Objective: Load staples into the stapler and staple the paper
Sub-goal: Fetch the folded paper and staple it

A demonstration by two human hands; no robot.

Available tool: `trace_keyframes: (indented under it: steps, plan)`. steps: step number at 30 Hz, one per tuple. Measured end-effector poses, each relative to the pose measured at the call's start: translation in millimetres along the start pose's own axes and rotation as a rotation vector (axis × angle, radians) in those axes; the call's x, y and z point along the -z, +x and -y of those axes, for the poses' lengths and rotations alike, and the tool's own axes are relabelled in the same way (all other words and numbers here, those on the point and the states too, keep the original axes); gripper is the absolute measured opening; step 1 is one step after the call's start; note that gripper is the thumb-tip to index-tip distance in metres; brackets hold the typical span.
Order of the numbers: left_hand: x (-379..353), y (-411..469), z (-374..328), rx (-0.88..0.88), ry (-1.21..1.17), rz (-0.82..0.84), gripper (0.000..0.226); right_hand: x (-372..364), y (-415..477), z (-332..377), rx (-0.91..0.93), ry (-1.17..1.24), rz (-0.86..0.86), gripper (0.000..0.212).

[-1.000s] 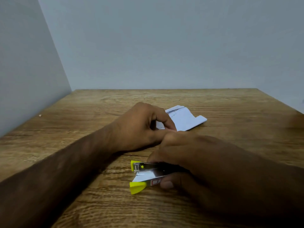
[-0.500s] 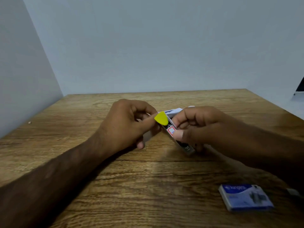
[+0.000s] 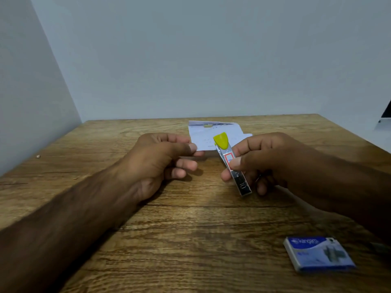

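A small silver stapler [image 3: 233, 168] with a yellow tip is held above the wooden table [image 3: 190, 229] by my right hand [image 3: 262, 159], thumb on its top and fingers under it. The yellow tip points away from me, toward the white paper [image 3: 213, 134]. My left hand [image 3: 160, 157] pinches the near left corner of that folded paper between thumb and forefinger, lifting it off the table. The stapler's mouth is close to the paper's near edge; whether it touches the paper I cannot tell.
A blue and white staple box [image 3: 319, 253] lies flat at the near right of the table. A tiny pale scrap [image 3: 38, 156] sits at the far left. Grey walls close the left and back sides; a dark object [image 3: 386, 115] shows at the right edge.
My right hand lifted the stapler from the near table and carried it toward the paper, turning the yellow tip away from me. My left hand took the paper's corner and raised it.
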State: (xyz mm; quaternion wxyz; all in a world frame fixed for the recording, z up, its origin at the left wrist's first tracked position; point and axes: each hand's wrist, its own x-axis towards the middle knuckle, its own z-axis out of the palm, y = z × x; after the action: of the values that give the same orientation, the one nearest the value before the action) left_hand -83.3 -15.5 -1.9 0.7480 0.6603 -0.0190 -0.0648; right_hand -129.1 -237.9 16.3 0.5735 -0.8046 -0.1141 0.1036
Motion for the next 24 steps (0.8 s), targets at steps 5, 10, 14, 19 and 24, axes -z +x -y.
trace_keyframes:
  steps: [5,10,14,19,24]
  plan:
    - [-2,-4,-5,0.094,-0.021,0.034,0.021,1,2,-2,-0.01,0.051,-0.004,0.016]
    - [-7,-8,-7,0.098,-0.086,0.119,0.01,0,2,-2,0.011,0.089,0.001,0.02]
    - [-8,-10,-7,0.088,-0.125,0.123,0.009,0,1,-1,0.025,0.166,0.003,0.027]
    - [-10,-14,-9,0.054,-0.116,0.174,0.013,0,1,-2,0.041,0.259,0.076,0.032]
    - [-12,-17,-10,0.014,-0.104,0.195,0.007,-2,0,-4,0.054,0.205,0.041,0.021]
